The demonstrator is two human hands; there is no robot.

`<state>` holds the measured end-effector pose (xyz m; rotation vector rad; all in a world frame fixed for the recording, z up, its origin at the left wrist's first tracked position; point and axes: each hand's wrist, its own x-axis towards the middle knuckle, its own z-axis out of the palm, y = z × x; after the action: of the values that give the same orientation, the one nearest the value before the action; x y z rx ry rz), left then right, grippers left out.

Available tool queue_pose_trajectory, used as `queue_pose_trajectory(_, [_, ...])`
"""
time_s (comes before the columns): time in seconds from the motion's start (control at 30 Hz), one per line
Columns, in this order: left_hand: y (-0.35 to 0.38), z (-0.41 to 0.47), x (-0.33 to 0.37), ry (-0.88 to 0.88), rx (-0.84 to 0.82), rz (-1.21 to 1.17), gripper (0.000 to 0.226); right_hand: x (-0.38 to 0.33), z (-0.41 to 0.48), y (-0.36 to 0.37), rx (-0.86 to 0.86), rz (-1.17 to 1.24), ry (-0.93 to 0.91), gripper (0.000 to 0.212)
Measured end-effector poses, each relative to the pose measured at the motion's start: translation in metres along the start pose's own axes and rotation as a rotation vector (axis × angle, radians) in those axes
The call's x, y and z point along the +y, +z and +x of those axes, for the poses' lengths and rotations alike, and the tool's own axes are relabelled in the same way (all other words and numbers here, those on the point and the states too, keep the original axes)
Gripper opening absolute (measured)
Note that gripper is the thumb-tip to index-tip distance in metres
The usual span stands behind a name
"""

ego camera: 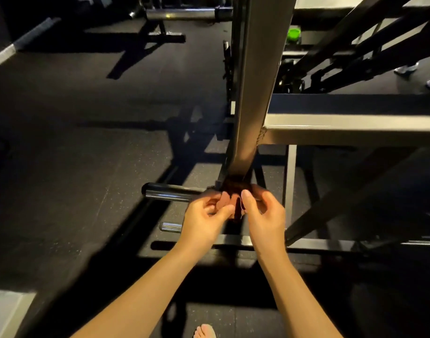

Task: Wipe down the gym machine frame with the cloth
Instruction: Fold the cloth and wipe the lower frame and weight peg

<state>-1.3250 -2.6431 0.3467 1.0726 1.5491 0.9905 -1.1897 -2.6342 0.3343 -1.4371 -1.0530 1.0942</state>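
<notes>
A dark cloth (pixel 234 189) is bunched around the foot of the pale upright post (pixel 255 93) of the gym machine frame. My left hand (pixel 204 215) and my right hand (pixel 262 213) meet just in front of the post, and both pinch the cloth between curled fingers and thumbs. Much of the cloth is in shadow or hidden behind my fingers. A pale horizontal beam (pixel 350 130) runs off to the right from the post.
Two chrome pegs (pixel 170 191) (pixel 171 226) stick out to the left near the post's base. A low frame bar (pixel 257 241) lies on the black rubber floor under my wrists. Dark diagonal struts (pixel 343 191) cross at right. My bare foot (pixel 205 331) shows at the bottom.
</notes>
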Motion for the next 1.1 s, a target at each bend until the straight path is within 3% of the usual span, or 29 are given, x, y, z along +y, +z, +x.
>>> queue_pose_trajectory(0.13, [-0.006,-0.009,-0.011,0.002,-0.084,0.090,0.025,0.012,-0.009,0.011,-0.054,-0.001,0.065,0.028])
queue_pose_trajectory(0.27, [-0.023,-0.009,-0.018,-0.050,-0.148,0.228,0.030,0.019,-0.006,0.015,0.030,0.007,0.143,0.019])
queue_pose_trajectory(0.33, [-0.035,-0.002,-0.016,-0.135,-0.110,0.332,0.014,0.014,-0.011,0.014,0.078,-0.039,0.091,0.025])
queue_pose_trajectory(0.4, [-0.052,0.011,-0.018,-0.124,-0.066,0.580,0.015,0.006,-0.013,0.016,0.161,-0.076,-0.051,0.037])
queue_pose_trajectory(0.47, [-0.064,0.031,-0.023,0.123,-0.013,0.751,0.021,-0.003,-0.010,0.023,0.282,-0.107,-0.250,0.038])
queue_pose_trajectory(0.53, [-0.074,0.055,-0.041,0.443,-0.073,0.833,0.025,-0.001,0.000,0.036,0.417,-0.163,-0.457,0.031])
queue_pose_trajectory(0.6, [-0.077,0.079,-0.068,0.612,-0.090,0.927,0.031,0.030,0.010,0.055,0.476,-0.226,-0.583,0.020])
queue_pose_trajectory(0.67, [-0.070,0.094,-0.091,0.690,-0.048,0.961,0.035,0.087,0.011,0.076,0.482,-0.349,-0.564,0.019])
queue_pose_trajectory(0.77, [-0.062,0.109,-0.121,0.769,-0.059,0.926,0.043,0.173,0.010,0.099,0.400,-0.488,-0.354,0.017])
queue_pose_trajectory(0.83, [-0.061,0.121,-0.136,0.835,-0.042,0.897,0.046,0.186,0.015,0.098,0.425,-0.472,-0.500,0.009])
queue_pose_trajectory(1.0, [-0.054,0.144,-0.154,1.012,0.084,0.800,0.050,0.117,0.040,0.064,0.522,-0.379,-1.096,0.017])
queue_pose_trajectory(1.1, [-0.049,0.151,-0.165,1.087,0.085,0.708,0.050,0.159,0.050,0.068,0.526,-0.522,-1.144,0.018])
